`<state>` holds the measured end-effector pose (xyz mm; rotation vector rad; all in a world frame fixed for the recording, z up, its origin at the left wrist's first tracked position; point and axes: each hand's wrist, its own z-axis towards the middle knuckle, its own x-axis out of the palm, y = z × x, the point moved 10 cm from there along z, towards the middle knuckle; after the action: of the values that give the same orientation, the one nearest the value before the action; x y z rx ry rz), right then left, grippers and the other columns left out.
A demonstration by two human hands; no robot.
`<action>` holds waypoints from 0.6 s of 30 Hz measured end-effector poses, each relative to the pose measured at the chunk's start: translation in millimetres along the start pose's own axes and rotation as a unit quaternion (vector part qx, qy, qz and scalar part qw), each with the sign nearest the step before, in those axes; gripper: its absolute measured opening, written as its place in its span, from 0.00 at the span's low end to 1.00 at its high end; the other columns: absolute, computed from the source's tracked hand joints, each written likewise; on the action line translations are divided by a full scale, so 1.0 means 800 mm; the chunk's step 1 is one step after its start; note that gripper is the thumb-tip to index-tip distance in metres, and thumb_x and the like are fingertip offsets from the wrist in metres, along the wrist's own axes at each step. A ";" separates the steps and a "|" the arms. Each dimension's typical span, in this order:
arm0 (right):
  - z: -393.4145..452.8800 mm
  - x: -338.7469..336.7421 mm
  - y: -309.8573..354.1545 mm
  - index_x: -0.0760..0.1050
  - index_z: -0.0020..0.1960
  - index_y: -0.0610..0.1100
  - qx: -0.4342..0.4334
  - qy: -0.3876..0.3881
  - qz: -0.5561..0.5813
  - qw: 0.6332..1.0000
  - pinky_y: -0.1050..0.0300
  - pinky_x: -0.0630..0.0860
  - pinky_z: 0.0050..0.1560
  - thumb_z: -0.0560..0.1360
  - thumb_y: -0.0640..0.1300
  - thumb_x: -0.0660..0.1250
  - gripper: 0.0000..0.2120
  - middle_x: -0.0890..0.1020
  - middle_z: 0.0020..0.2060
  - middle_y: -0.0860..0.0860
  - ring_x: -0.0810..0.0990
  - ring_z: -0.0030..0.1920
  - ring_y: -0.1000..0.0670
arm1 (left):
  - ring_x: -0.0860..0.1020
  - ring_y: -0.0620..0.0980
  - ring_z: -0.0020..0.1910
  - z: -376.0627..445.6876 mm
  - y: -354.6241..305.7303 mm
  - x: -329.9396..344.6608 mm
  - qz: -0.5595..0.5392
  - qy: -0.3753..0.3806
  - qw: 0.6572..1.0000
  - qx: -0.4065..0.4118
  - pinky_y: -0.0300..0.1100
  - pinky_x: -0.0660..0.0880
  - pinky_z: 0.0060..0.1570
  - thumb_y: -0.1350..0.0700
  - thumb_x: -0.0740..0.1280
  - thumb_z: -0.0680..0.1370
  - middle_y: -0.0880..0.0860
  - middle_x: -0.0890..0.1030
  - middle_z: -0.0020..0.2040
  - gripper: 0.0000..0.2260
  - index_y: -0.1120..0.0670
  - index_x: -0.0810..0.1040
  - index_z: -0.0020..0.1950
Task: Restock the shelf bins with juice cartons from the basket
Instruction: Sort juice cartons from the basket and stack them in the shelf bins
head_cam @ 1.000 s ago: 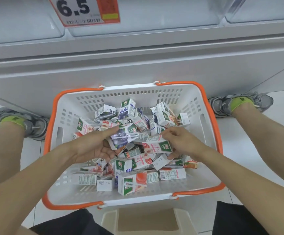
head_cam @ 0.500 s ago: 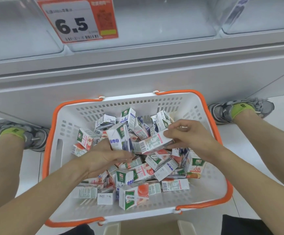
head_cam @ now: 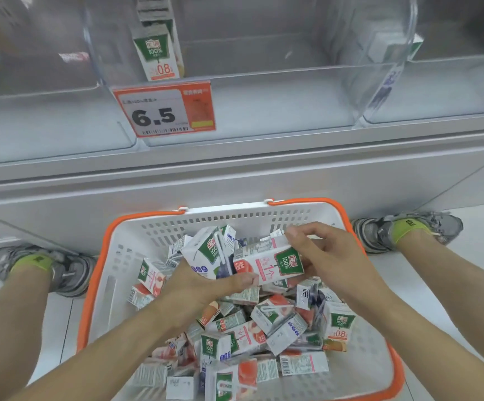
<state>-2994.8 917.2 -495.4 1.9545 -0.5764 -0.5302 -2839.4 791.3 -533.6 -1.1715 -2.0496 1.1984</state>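
Observation:
A white basket (head_cam: 136, 256) with an orange rim stands on the floor, filled with several small juice cartons (head_cam: 267, 328). My left hand (head_cam: 197, 285) grips a blue-and-green carton (head_cam: 206, 253) above the pile. My right hand (head_cam: 327, 253) holds a pink peach carton (head_cam: 267, 267) lying sideways, touching the left one. Above, clear shelf bins (head_cam: 264, 105) hold one orange carton (head_cam: 157, 53) upright at the back left of the middle bin.
A price tag (head_cam: 162, 111) reading 6.5 hangs on the middle bin's front. The grey shelf base (head_cam: 235, 180) runs behind the basket. My feet in grey shoes (head_cam: 403, 230) rest either side. A beige stool edge is hidden below the basket.
Both hands have lifted their cartons up out of the pile and brought them together. My view has tilted up, so the shelf bins and the carton inside now show.

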 end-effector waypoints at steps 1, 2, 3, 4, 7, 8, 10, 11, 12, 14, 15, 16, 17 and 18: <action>-0.003 0.000 0.007 0.79 0.55 0.44 -0.013 0.010 -0.006 1.000 0.49 0.82 0.46 0.72 0.56 0.71 0.19 0.88 0.42 0.48 0.87 0.41 0.47 | 0.84 0.51 0.54 0.000 -0.008 -0.002 0.003 -0.012 1.000 0.004 0.55 0.76 0.62 0.52 0.82 0.64 0.51 0.86 0.52 0.25 0.54 0.81 0.58; -0.006 -0.001 0.013 0.79 0.57 0.46 -0.027 0.019 -0.012 0.999 0.52 0.82 0.47 0.69 0.56 0.73 0.20 0.88 0.44 0.49 0.87 0.43 0.48 | 0.84 0.52 0.52 0.001 -0.017 -0.005 0.004 -0.022 1.000 0.011 0.56 0.77 0.61 0.50 0.83 0.63 0.52 0.86 0.51 0.25 0.54 0.82 0.57; -0.009 -0.003 0.022 0.78 0.58 0.47 -0.042 0.026 -0.016 0.999 0.55 0.82 0.47 0.67 0.53 0.76 0.23 0.87 0.46 0.50 0.87 0.45 0.48 | 0.84 0.53 0.52 0.001 -0.027 -0.008 0.004 -0.030 0.999 0.022 0.58 0.77 0.60 0.47 0.83 0.62 0.52 0.86 0.51 0.27 0.54 0.82 0.57; -0.011 -0.005 0.029 0.78 0.60 0.47 -0.059 0.028 -0.019 0.998 0.56 0.82 0.48 0.65 0.50 0.77 0.25 0.87 0.48 0.50 0.86 0.46 0.48 | 0.84 0.53 0.52 0.002 -0.038 -0.009 0.006 -0.036 0.999 0.032 0.58 0.77 0.59 0.44 0.83 0.60 0.52 0.86 0.51 0.30 0.54 0.82 0.57; -0.016 -0.011 0.052 0.76 0.62 0.46 -0.099 0.015 0.001 0.995 0.52 0.82 0.51 0.65 0.45 0.78 0.26 0.86 0.50 0.49 0.86 0.48 0.45 | 0.85 0.48 0.49 -0.001 -0.071 -0.013 0.021 -0.036 0.998 0.055 0.50 0.78 0.56 0.41 0.82 0.60 0.49 0.87 0.49 0.30 0.53 0.81 0.56; -0.017 -0.012 0.059 0.75 0.62 0.46 -0.105 0.010 0.018 0.994 0.49 0.82 0.52 0.65 0.44 0.77 0.27 0.86 0.50 0.48 0.85 0.48 0.43 | 0.85 0.47 0.48 -0.003 -0.080 -0.014 0.018 -0.034 0.997 0.064 0.48 0.78 0.55 0.43 0.81 0.62 0.49 0.87 0.48 0.27 0.54 0.81 0.55; -0.018 -0.012 0.073 0.73 0.63 0.46 -0.112 0.002 0.060 0.992 0.44 0.82 0.52 0.65 0.42 0.77 0.28 0.86 0.50 0.44 0.85 0.48 0.38 | 0.85 0.53 0.51 -0.005 -0.097 -0.019 0.001 -0.034 0.996 0.083 0.54 0.78 0.57 0.46 0.82 0.62 0.54 0.86 0.49 0.27 0.58 0.80 0.54; -0.019 -0.010 0.081 0.72 0.63 0.45 -0.115 0.002 0.078 0.990 0.44 0.83 0.51 0.65 0.41 0.76 0.28 0.85 0.50 0.43 0.85 0.47 0.37 | 0.84 0.59 0.52 -0.006 -0.103 -0.024 -0.011 -0.038 0.995 0.092 0.60 0.77 0.59 0.45 0.83 0.61 0.58 0.86 0.51 0.30 0.60 0.79 0.55; -0.020 -0.007 0.089 0.71 0.63 0.44 -0.118 0.006 0.091 0.989 0.45 0.83 0.49 0.66 0.39 0.76 0.28 0.85 0.50 0.42 0.85 0.47 0.37 | 0.83 0.61 0.53 -0.007 -0.108 -0.030 -0.026 -0.046 0.994 0.101 0.63 0.76 0.60 0.44 0.83 0.60 0.60 0.85 0.51 0.32 0.60 0.79 0.55; -0.020 0.004 0.105 0.71 0.63 0.42 -0.124 0.018 0.100 0.987 0.51 0.83 0.48 0.68 0.38 0.74 0.25 0.85 0.51 0.43 0.86 0.45 0.39 | 0.84 0.57 0.52 -0.010 -0.118 -0.043 -0.051 -0.062 0.990 0.119 0.60 0.76 0.60 0.44 0.82 0.57 0.57 0.86 0.51 0.32 0.55 0.80 0.56; -0.020 0.010 0.113 0.71 0.63 0.42 -0.127 0.024 0.098 0.987 0.52 0.83 0.48 0.69 0.38 0.73 0.24 0.85 0.52 0.43 0.86 0.45 0.39 | 0.85 0.55 0.52 -0.012 -0.123 -0.047 -0.056 -0.062 0.988 0.130 0.58 0.77 0.60 0.45 0.82 0.56 0.55 0.86 0.50 0.31 0.53 0.81 0.56; -0.019 0.016 0.120 0.72 0.62 0.42 -0.129 0.032 0.091 0.987 0.51 0.83 0.49 0.69 0.39 0.73 0.23 0.85 0.52 0.43 0.86 0.46 0.39 | 0.85 0.54 0.51 -0.015 -0.130 -0.051 -0.058 -0.062 0.986 0.142 0.56 0.77 0.59 0.45 0.82 0.55 0.54 0.86 0.49 0.31 0.52 0.82 0.55; -0.018 0.022 0.128 0.73 0.63 0.42 -0.132 0.038 0.085 0.987 0.50 0.83 0.51 0.69 0.40 0.73 0.23 0.85 0.53 0.43 0.86 0.47 0.39 | 0.85 0.55 0.51 -0.018 -0.135 -0.055 -0.060 -0.066 0.985 0.149 0.55 0.78 0.58 0.45 0.82 0.54 0.54 0.87 0.49 0.31 0.53 0.82 0.54; -0.016 0.026 0.135 0.73 0.62 0.43 -0.134 0.039 0.079 0.987 0.49 0.83 0.51 0.70 0.41 0.73 0.22 0.85 0.53 0.42 0.86 0.48 0.39 | 0.85 0.56 0.50 -0.019 -0.138 -0.060 -0.064 -0.070 0.984 0.153 0.55 0.78 0.57 0.45 0.82 0.53 0.55 0.87 0.48 0.31 0.54 0.82 0.53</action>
<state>-2988.8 870.9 -394.7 1.6517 -0.5734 -0.4079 -2850.9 729.7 -429.7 -0.8186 -1.9179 1.5035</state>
